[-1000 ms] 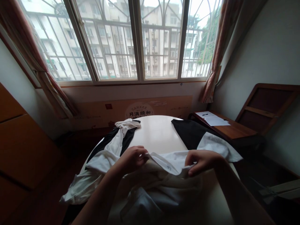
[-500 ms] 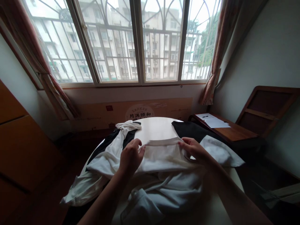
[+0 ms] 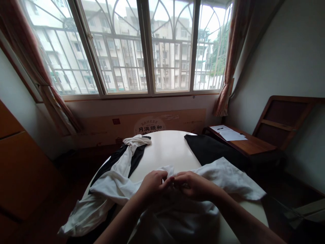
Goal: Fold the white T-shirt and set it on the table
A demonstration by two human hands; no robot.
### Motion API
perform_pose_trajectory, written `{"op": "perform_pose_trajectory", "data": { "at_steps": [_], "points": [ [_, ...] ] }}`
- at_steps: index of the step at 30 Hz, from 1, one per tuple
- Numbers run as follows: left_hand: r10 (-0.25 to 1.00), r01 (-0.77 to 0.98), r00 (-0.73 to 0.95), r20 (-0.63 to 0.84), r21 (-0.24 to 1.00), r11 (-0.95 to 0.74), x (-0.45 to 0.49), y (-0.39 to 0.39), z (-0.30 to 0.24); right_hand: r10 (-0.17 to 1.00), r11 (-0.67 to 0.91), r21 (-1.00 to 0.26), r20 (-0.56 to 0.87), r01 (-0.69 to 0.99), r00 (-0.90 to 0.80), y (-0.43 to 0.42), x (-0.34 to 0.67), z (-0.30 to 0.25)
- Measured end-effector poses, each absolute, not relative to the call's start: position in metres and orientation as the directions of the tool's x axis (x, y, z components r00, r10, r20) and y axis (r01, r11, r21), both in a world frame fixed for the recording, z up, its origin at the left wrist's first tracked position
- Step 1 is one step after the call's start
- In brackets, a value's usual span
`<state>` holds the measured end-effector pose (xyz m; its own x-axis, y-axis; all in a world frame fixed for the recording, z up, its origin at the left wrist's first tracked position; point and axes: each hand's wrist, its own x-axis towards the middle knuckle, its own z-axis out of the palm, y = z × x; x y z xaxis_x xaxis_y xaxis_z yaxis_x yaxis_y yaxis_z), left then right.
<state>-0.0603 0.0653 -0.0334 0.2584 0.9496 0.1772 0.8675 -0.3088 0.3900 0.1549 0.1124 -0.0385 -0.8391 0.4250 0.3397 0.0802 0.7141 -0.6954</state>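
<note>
Round, glossy white table [image 3: 165, 149]. White cloth garment [image 3: 223, 178] lies bunched across table's near half; person's left hand [image 3: 153, 184] and right hand [image 3: 193, 184], close together, each pinched on it. Beyond right hand, matte black cloth piece [image 3: 213, 149] at table's edge; farthest, wide, metal-barred glass window [image 3: 146, 51].

Curtains [image 3: 52, 96] flank a barred window [image 3: 149, 64] above a printed panel [image 3: 172, 122]; papers [image 3: 230, 134] lie on a wooden surface [image 3: 261, 145].
</note>
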Motion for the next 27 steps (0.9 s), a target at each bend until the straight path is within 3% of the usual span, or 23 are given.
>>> {"op": "perform_pose_trajectory", "data": {
  "at_steps": [8,13,17,20,22,24,27],
  "points": [
    [0.95,0.832,0.25,0.186,0.461,-0.309,-0.059,0.067,-0.034,0.453,0.758,-0.632,0.334,0.16,-0.826,0.126,0.158,-0.043],
    [0.942,0.732,0.236,0.238,0.594,-0.333,-0.061,0.067,-0.032,0.563,0.731,-0.657,0.431,0.182,-0.705,0.136,0.164,-0.044],
    [0.924,0.479,0.165,0.346,0.79,-0.381,-0.056,0.061,-0.034,0.691,0.649,-0.728,0.441,0.222,-0.573,0.145,0.167,-0.049],
    [0.958,0.118,0.016,0.285,0.951,-0.285,-0.045,0.052,-0.029,0.732,0.475,-0.863,0.28,0.171,-0.621,0.149,0.174,-0.049],
    [0.991,-0.125,-0.029,0.132,0.983,-0.134,-0.04,0.045,-0.021,0.646,0.269,-0.952,0.066,0.146,-0.761,0.149,0.183,-0.044],
    [1.0,-0.255,-0.018,0.007,0.967,-0.012,-0.042,0.038,-0.012,0.456,0.093,-0.979,-0.119,0.181,-0.882,0.147,0.191,-0.035],
    [0.998,-0.21,0.053,-0.019,0.977,0.03,-0.057,0.033,-0.002,0.258,-0.017,-0.979,-0.198,0.201,-0.945,0.142,0.196,-0.027]
  ]
}}
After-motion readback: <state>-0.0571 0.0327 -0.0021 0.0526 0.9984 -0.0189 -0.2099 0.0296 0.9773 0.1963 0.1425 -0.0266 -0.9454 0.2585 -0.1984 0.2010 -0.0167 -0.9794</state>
